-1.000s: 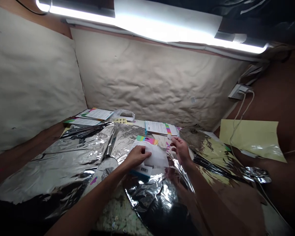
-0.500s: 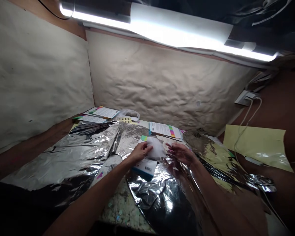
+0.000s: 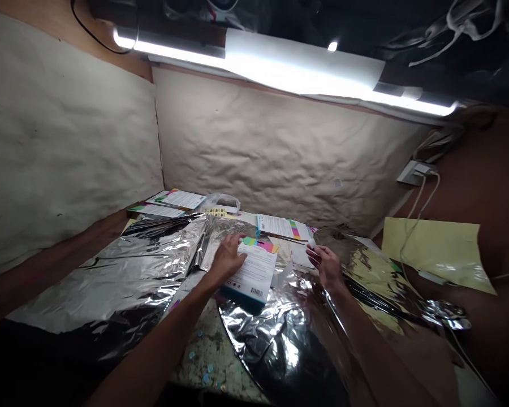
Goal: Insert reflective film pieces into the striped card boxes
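My left hand [image 3: 229, 259] rests at the left edge of a stack of printed cards [image 3: 257, 268], its thumb and fingers apart. The top card carries small text, a barcode and a strip of coloured tabs, and blue shows along the stack's lower edge. To the right, my right hand [image 3: 328, 265] is raised above the table with a small white piece [image 3: 311, 243] pinched at its fingertips; its exact kind is too small to make out. Between the hands, a whitish see-through scrap [image 3: 283, 277] lies beside the stack's right edge.
Silver foil sheets [image 3: 123, 271] cover much of the table. Behind lie another card stack [image 3: 280, 226], more cards [image 3: 178, 199], yellow stickers [image 3: 216, 212] and a clear bag [image 3: 223, 200]. Yellow sheet [image 3: 432, 249] and white cables [image 3: 415, 217] are at right. A lamp [image 3: 297, 73] hangs above.
The white translucent sheet has left my left hand, which moved left onto the card stack's edge. My right hand shifted slightly right and now shows a small white piece at its fingertips.
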A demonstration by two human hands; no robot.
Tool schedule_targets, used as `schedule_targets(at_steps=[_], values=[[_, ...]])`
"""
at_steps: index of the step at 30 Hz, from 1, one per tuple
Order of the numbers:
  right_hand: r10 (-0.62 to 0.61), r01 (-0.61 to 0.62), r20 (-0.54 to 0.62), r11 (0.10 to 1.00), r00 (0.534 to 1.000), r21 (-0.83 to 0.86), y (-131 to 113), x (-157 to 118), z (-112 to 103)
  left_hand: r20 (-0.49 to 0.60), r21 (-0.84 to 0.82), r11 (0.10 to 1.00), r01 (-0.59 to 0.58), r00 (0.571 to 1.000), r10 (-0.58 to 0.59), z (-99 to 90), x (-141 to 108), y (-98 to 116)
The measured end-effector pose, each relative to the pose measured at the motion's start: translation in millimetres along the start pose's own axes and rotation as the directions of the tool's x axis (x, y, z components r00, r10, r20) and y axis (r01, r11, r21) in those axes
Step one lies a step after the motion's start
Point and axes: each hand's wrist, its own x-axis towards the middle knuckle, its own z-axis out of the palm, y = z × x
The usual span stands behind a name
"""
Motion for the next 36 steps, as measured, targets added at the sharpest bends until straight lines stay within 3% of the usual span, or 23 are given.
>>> schedule_targets(at_steps=[3, 5, 7, 9, 11, 13, 14, 16, 17, 18, 19, 20, 22, 23, 24, 25, 27, 30, 32, 34, 36], values=[[-0.097, 0.093, -0.045, 0.992, 0.994, -0.087, -10, -9, -9, 0.020, 0.383, 0.923, -0.030, 0.999, 0.024, -19.4, -2, 5], [-0.216, 0.213, 0.009, 0.957, 0.976, -0.198, -20, -25, 7, 0.051, 0.572, 0.819, -0.041, 0.999, 0.014, -23.6, -3, 7], [-0.401, 0.415, 0.109, 0.860, 0.909, -0.298, -32, -41, 36, 0.047, 0.627, 0.777, -0.047, 0.999, 0.022, -19.6, -4, 7], [-0.598, 0.635, 0.217, 0.698, 0.771, -0.331, -41, -55, 72, 0.038, 0.645, 0.762, -0.053, 0.999, 0.037, -10.6, -5, 5], [-0.721, 0.798, 0.346, 0.514, 0.601, -0.316, -47, -66, 106, 0.051, 0.653, 0.754, -0.065, 0.998, 0.042, -2.4, -6, 2], [-0.723, 0.902, 0.540, 0.326, 0.431, -0.283, -50, -74, 129, 0.063, 0.649, 0.757, -0.073, 0.997, 0.043, 0.7, -7, -1], [-0.681, 0.930, 0.633, 0.267, 0.368, -0.253, -51, -77, 135, 0.065, 0.644, 0.761, -0.077, 0.997, 0.046, -0.4, -7, -2], [-0.582, 0.947, 0.752, 0.255, 0.310, -0.193, -54, -81, 132, 0.062, 0.631, 0.771, -0.083, 0.996, 0.057, -7.0, -7, -2], [-0.550, 0.938, 0.772, 0.297, 0.319, -0.177, -55, -81, 124, 0.059, 0.626, 0.775, -0.087, 0.996, 0.064, -12.0, -7, -1], [-0.534, 0.916, 0.764, 0.358, 0.361, -0.183, -56, -80, 112, 0.045, 0.620, 0.781, -0.080, 0.997, 0.066, -17.8, -7, -1], [-0.532, 0.878, 0.727, 0.428, 0.435, -0.212, -55, -78, 96, 0.020, 0.611, 0.789, -0.062, 0.998, 0.063, -24.0, -6, -1], [-0.529, 0.819, 0.655, 0.508, 0.540, -0.264, -53, -75, 78, -0.011, 0.604, 0.797, -0.036, 0.999, 0.053, -30.4, -5, -1], [-0.441, 0.569, 0.378, 0.734, 0.814, -0.371, -42, -68, 42, -0.064, 0.558, 0.829, 0.036, 0.998, 0.000, -42.7, -3, -3], [-0.309, 0.369, 0.212, 0.853, 0.927, -0.369, -34, -65, 25, -0.074, 0.510, 0.857, 0.077, 0.996, -0.045, -47.9, -2, -4], [-0.132, 0.152, 0.083, 0.938, 0.988, -0.311, -24, -63, 12, -0.068, 0.447, 0.888, 0.111, 0.994, -0.091, -52.2, 0, -6], [0.048, -0.040, 0.027, 0.972, 0.999, -0.230, -14, -62, 3, -0.047, 0.375, 0.917, 0.133, 0.991, -0.124, -55.2, 2, -8], [0.273, -0.265, 0.059, 0.957, 0.960, -0.117, 4, -62, -2, -0.028, 0.221, 0.966, 0.137, 0.991, -0.134, -57.7, 5, -9], [0.367, -0.359, 0.185, 0.930, 0.912, -0.075, 16, -66, 16, -0.010, 0.067, 0.992, 0.110, 0.994, -0.110, -56.3, 9, -6], [0.406, -0.405, 0.257, 0.912, 0.877, -0.056, 14, -69, 32, 0.110, -0.034, 0.983, 0.182, 0.978, -0.177, -55.2, 9, -2], [0.426, -0.434, 0.301, 0.900, 0.853, -0.043, 10, -71, 45, 0.262, -0.113, 0.954, 0.278, 0.934, -0.241, -54.5, 9, 0], [0.432, -0.443, 0.303, 0.896, 0.849, -0.035, 7, -71, 54, 0.321, -0.151, 0.932, 0.329, 0.908, -0.269, -53.1, 9, -4]])
